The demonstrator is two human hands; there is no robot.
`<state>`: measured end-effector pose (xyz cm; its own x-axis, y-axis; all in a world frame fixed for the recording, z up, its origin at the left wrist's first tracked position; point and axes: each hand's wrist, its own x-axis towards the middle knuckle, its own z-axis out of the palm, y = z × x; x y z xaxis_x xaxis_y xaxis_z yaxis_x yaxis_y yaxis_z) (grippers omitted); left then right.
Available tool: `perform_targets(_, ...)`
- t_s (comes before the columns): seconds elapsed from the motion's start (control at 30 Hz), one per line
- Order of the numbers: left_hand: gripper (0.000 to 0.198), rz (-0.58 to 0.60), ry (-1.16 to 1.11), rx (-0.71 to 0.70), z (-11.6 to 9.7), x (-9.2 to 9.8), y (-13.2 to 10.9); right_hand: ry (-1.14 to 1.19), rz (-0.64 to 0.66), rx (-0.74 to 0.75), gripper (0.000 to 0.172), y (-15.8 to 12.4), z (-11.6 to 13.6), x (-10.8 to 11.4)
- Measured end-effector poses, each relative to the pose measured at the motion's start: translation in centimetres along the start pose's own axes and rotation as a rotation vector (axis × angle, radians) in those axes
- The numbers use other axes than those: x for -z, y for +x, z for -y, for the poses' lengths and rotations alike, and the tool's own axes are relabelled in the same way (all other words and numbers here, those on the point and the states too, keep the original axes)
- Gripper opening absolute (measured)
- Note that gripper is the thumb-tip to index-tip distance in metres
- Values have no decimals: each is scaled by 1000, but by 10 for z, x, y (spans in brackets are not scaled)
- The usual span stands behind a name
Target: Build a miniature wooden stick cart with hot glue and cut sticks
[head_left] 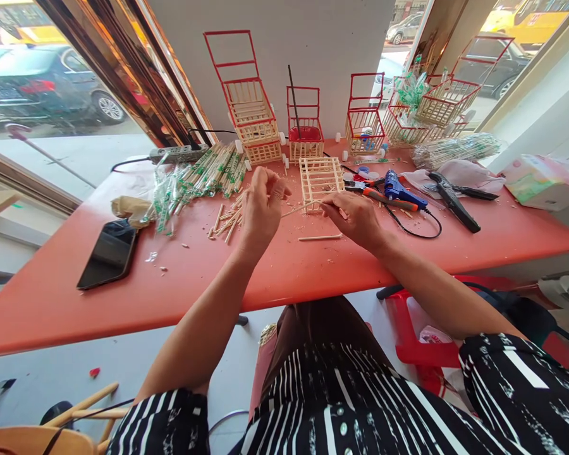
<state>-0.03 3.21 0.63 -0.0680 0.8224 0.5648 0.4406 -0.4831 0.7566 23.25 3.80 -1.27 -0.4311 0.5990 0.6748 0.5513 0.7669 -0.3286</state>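
Observation:
My right hand (353, 215) pinches one end of a thin wooden stick (299, 209), which slants down to the left above the table. My left hand (265, 199) is raised just left of it, fingers loosely curled and a little apart, with nothing visible in them. Behind my hands lies a small wooden stick frame (320, 177) built like a ladder or grid. One loose stick (320, 238) rests on the table in front of my right hand. Beside my left hand is a pile of short cut sticks (228, 221).
Behind stand red-trimmed stick carts (251, 107). Wrapped stick bundles (218, 170) and a phone (108, 253) lie left. On the right are a blue glue gun (401, 189), orange-handled pliers (391, 201), black-handled cutters (455, 202) and a tissue pack (545, 182). The red table (184, 291) ends before my lap.

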Motion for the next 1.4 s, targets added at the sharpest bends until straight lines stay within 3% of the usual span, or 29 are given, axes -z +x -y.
perform_targets(0.17, 38, -50, -37, 1, 3, 18, 9, 23, 14, 17, 42, 0, 3, 2)
perform_targets(0.27, 42, -36, -22, -6, -1, 18, 9, 20, 26, 17, 42, 0, 2, 1)
perform_targets(0.47, 35, 192, -3, 21, -5, 1, 1, -1, 30, -2, 42, 0, -1, -1)
perform_targets(0.57, 30, 247, -38, 18, -6, -6, -4, -4, 27, 4, 42, 0, -1, -2)
perform_targets(1.0, 6, 221, -34, 13, -14, -7, -10, 12, 41, -14, 47, 0, 6, -1)
perform_targets(1.4, 6, 179, -53, -29, -15, -14, -13, 26, 14, 25, 41, 0, 5, -2)
